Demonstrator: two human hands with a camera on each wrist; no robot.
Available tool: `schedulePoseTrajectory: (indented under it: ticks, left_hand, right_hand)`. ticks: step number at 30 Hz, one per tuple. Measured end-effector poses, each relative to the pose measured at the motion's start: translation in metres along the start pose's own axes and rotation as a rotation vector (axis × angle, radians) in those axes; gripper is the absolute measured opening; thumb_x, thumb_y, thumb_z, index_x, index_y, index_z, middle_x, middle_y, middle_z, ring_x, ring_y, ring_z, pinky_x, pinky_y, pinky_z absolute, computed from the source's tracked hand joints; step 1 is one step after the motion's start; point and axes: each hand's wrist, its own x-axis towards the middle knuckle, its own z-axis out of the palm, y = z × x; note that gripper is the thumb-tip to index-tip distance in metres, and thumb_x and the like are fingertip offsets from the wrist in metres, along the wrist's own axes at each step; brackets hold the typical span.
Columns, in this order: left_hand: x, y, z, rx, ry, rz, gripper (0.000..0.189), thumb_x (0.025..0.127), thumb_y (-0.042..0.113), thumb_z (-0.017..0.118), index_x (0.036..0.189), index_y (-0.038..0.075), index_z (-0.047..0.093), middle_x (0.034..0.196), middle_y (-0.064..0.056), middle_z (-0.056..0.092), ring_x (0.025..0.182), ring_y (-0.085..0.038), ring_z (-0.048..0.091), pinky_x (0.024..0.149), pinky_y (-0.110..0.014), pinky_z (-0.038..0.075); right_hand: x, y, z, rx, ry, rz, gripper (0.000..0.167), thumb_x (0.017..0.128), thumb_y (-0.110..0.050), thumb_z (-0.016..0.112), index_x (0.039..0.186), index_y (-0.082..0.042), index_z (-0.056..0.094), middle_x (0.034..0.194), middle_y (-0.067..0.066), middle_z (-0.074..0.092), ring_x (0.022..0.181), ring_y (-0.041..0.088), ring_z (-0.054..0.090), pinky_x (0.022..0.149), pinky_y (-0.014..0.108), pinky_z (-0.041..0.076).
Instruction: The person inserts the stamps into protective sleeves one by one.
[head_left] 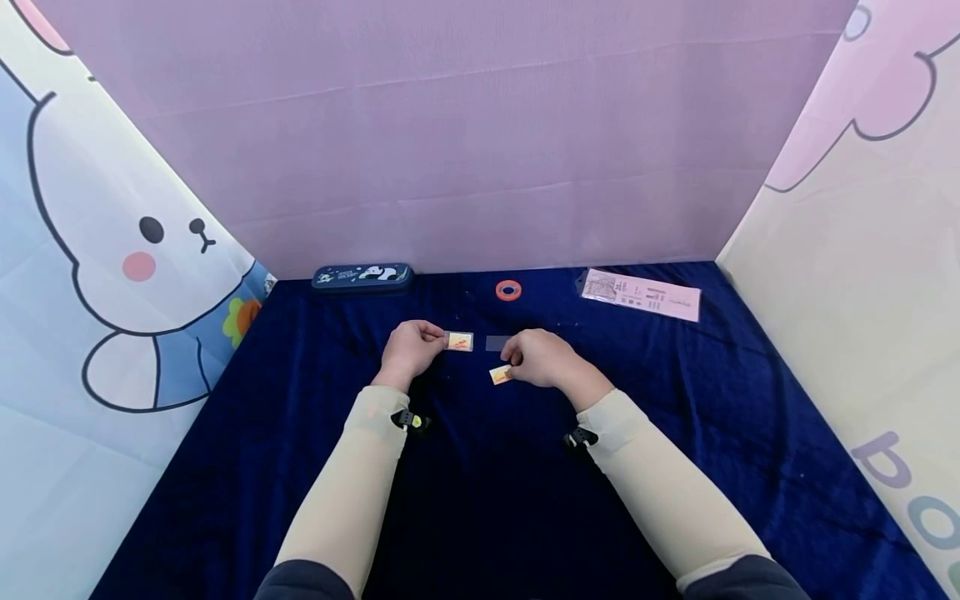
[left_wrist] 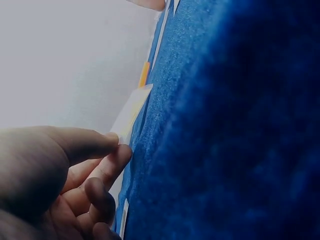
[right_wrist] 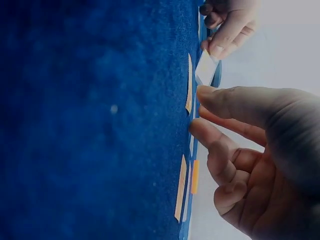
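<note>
My left hand (head_left: 414, 348) pinches a small clear sleeve (left_wrist: 131, 112) with a yellow-and-white card inside (head_left: 461, 342), between thumb and forefinger. In the left wrist view the sleeve stands tilted above the blue cloth. My right hand (head_left: 542, 358) is close over the cloth, its thumb and forefinger apart with nothing gripped between them. Right at its fingertips lies a small yellow card (head_left: 499, 375). Another clear sleeve (head_left: 496, 342) lies flat, partly covered by the right hand. A second loose card (right_wrist: 180, 190) shows low in the right wrist view.
Along the back of the blue cloth (head_left: 465, 500) are a dark blue tin with a panda picture (head_left: 362, 277), an orange-red ring-shaped roll (head_left: 507, 290) and a pink printed packet (head_left: 645, 294). Fabric walls (head_left: 480, 150) stand behind and on both sides.
</note>
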Motion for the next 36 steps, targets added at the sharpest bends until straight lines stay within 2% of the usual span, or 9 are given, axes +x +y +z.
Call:
schedulePoseTrajectory:
  ticks: [7,17,23,30,36]
  left_hand:
    - [-0.001,0.001,0.000,0.001,-0.006,-0.007,0.012,0.094,0.031,0.079,0.098,0.020,0.079,0.092,0.005,0.077,0.085,-0.016,0.070,0.082,-0.039,0.052]
    - [0.000,0.001,0.000,-0.006,-0.013,-0.020,0.015,0.095,0.031,0.079,0.104,0.020,0.077,0.094,0.005,0.076,0.087,-0.018,0.069,0.084,-0.040,0.052]
    - [-0.002,0.003,-0.002,-0.002,-0.009,-0.012,0.016,0.096,0.031,0.079,0.107,0.019,0.077,0.096,0.004,0.076,0.089,-0.019,0.069,0.085,-0.041,0.052]
    - [-0.004,0.005,-0.003,-0.037,-0.016,0.005,0.019,0.097,0.029,0.077,0.110,0.016,0.076,0.098,0.001,0.075,0.089,-0.020,0.068,0.084,-0.041,0.052]
    - [-0.003,0.005,-0.002,-0.058,-0.021,0.037,0.020,0.097,0.030,0.076,0.112,0.016,0.075,0.099,0.000,0.076,0.090,-0.021,0.068,0.085,-0.041,0.053]
  right_hand:
    - [0.001,0.003,0.004,-0.006,-0.001,-0.012,0.028,0.093,-0.025,0.081,0.121,-0.021,0.079,0.096,-0.008,0.070,0.087,0.013,0.062,0.085,0.040,0.052]
    - [0.001,0.005,0.005,-0.011,0.005,-0.019,0.018,0.092,-0.024,0.082,0.110,-0.025,0.081,0.094,-0.009,0.069,0.086,0.014,0.062,0.086,0.040,0.052]
    - [0.002,0.006,0.005,0.000,0.001,-0.024,0.011,0.092,-0.024,0.083,0.101,-0.024,0.078,0.095,-0.007,0.068,0.085,0.015,0.061,0.082,0.039,0.052]
    - [0.001,0.008,0.004,0.068,-0.009,-0.034,0.013,0.091,-0.021,0.084,0.088,-0.024,0.072,0.088,-0.007,0.067,0.079,0.016,0.061,0.075,0.038,0.050]
    - [0.000,0.012,0.000,0.136,-0.012,-0.053,0.014,0.090,-0.020,0.085,0.084,-0.022,0.072,0.086,-0.004,0.066,0.075,0.018,0.060,0.072,0.038,0.049]
